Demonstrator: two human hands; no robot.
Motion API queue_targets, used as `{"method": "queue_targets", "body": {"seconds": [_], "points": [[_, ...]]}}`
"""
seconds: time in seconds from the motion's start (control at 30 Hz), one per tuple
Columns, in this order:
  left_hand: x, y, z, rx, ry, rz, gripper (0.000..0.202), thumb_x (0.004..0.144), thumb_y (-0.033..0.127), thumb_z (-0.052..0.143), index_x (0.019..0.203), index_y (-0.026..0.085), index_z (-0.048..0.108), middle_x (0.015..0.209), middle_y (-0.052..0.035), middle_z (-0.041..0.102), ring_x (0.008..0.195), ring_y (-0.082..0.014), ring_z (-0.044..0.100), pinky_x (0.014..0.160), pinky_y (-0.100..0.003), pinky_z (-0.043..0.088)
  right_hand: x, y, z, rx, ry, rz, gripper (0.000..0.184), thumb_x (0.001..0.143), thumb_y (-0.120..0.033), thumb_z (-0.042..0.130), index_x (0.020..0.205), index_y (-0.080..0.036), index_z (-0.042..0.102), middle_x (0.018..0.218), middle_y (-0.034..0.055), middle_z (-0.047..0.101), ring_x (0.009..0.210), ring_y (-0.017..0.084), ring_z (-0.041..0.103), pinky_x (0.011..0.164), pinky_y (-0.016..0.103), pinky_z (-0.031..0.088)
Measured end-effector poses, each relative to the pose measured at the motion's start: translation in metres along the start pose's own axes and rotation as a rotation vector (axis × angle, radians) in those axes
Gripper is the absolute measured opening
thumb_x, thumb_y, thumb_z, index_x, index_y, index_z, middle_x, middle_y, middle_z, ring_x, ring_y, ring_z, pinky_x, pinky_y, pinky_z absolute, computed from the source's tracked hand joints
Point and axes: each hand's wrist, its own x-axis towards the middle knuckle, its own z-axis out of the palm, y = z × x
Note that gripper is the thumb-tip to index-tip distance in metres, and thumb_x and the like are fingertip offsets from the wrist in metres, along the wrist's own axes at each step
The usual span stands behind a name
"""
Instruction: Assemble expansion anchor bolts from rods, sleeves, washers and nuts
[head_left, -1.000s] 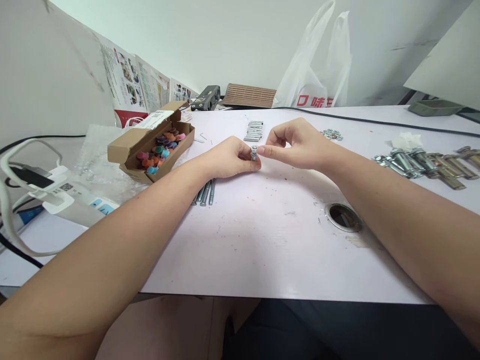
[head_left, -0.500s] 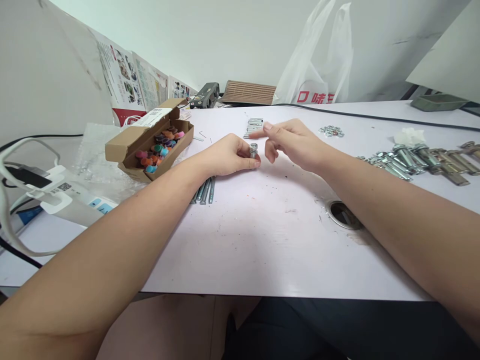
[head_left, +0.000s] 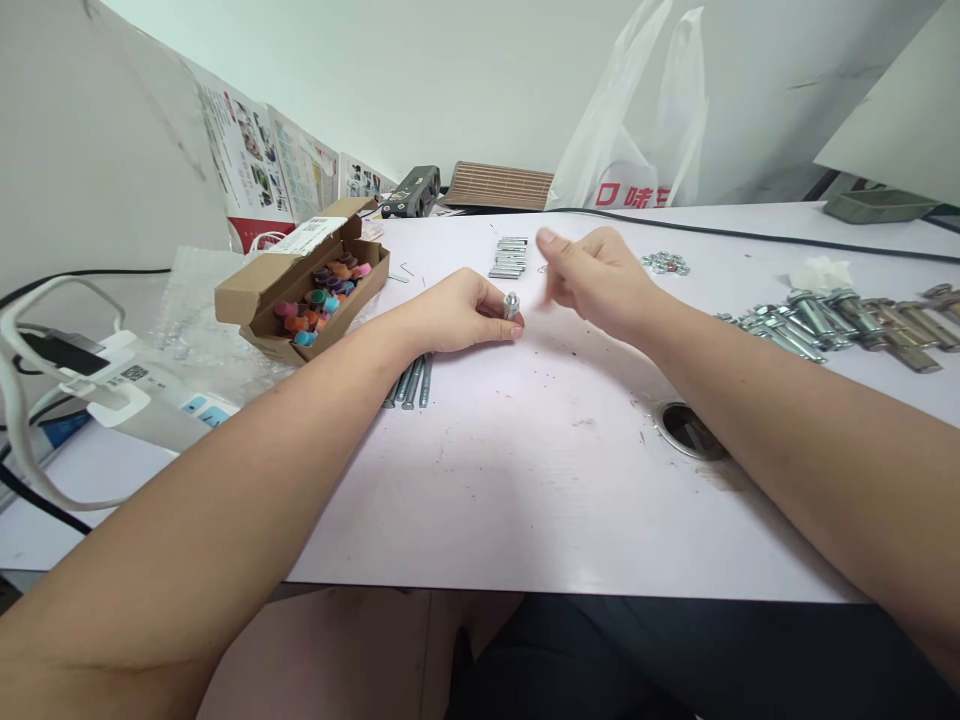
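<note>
left hand [head_left: 459,318]: pinching a small silver metal bolt [head_left: 511,305] upright on the white desk [head_left: 525,480]
right hand [head_left: 596,275]: looks loose, empty, just beside it, bit blurry

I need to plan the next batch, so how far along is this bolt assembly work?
Done, it seems: a row of assembled anchor bolts lies on the table at right. In hand: the left hand pinches one upright bolt; the right hand is off it, fingers blurred, near the sleeves. Left: loose bolts under the left wrist, plus sleeves and a pile of nuts.
</note>
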Motion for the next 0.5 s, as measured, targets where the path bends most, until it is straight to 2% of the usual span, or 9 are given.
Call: {"method": "queue_targets", "body": {"seconds": [0.1, 0.17, 0.23, 0.3, 0.4, 0.5], "points": [[0.0, 0.0, 0.001, -0.042, -0.018, -0.005, 0.029, 0.075, 0.043, 0.075, 0.09, 0.018, 0.078, 0.08, -0.002, 0.073, 0.068, -0.015, 0.058, 0.067, -0.029, 0.045, 0.001, 0.003, -0.004, 0.01, 0.117, 0.027, 0.067, 0.092, -0.07, 0.049, 0.047, -0.021, 0.047, 0.043, -0.0002, 0.031, 0.045, 0.012, 0.031, 0.05, 0.033, 0.028], [0.0, 0.0, 0.001, -0.015, -0.011, 0.008, 0.029, 0.075, 0.044, 0.074, 0.088, 0.018, 0.078, 0.078, -0.0019, 0.072, 0.068, -0.0149, 0.057, 0.066, -0.029, 0.044, 0.001, 0.003, -0.003, 0.002, 0.074, 0.038, 0.056, 0.091, -0.066, 0.055, 0.059, -0.02, 0.057, 0.046, -0.0006, 0.037, 0.046, 0.012, 0.035, 0.05, 0.032, 0.029], [0.0, -0.001, 0.001, 0.015, 0.01, 0.015, 0.027, 0.074, 0.043, 0.074, 0.083, 0.018, 0.077, 0.072, -0.0016, 0.068, 0.063, -0.014, 0.053, 0.063, -0.03, 0.041, 0.0, 0.002, 0.002, -0.057, -0.019, 0.02, 0.039, 0.088, -0.059, 0.062, 0.082, -0.021, 0.067, 0.05, -0.0015, 0.047, 0.048, 0.013, 0.041, 0.051, 0.031, 0.03], [0.0, -0.001, 0.001, 0.027, 0.022, -0.008, 0.025, 0.074, 0.043, 0.073, 0.073, 0.018, 0.073, 0.063, -0.0007, 0.06, 0.057, -0.0123, 0.046, 0.057, -0.03, 0.037, 0.0, -0.001, 0.009, -0.169, -0.099, -0.036, 0.029, 0.086, -0.048, 0.067, 0.098, -0.021, 0.067, 0.056, -0.0017, 0.055, 0.051, 0.014, 0.046, 0.055, 0.031, 0.033], [0.0, -0.001, 0.001, 0.029, 0.024, -0.051, 0.026, 0.073, 0.042, 0.072, 0.064, 0.018, 0.066, 0.055, 0.0011, 0.049, 0.051, -0.0099, 0.035, 0.052, -0.029, 0.03, 0.001, -0.003, 0.016, -0.34, -0.092, -0.121, 0.019, 0.085, -0.038, 0.065, 0.091, -0.02, 0.065, 0.062, 0.0005, 0.06, 0.059, 0.017, 0.051, 0.06, 0.032, 0.034], [0.0, 0.0, 0.001, 0.041, 0.02, -0.049, 0.023, 0.072, 0.038, 0.07, 0.062, 0.018, 0.062, 0.054, 0.0018, 0.046, 0.051, -0.0096, 0.033, 0.052, -0.029, 0.026, 0.001, -0.005, 0.019, -0.467, -0.039, -0.128, 0.019, 0.085, -0.039, 0.063, 0.081, -0.02, 0.061, 0.069, 0.0041, 0.062, 0.064, 0.019, 0.052, 0.059, 0.032, 0.031]]}}
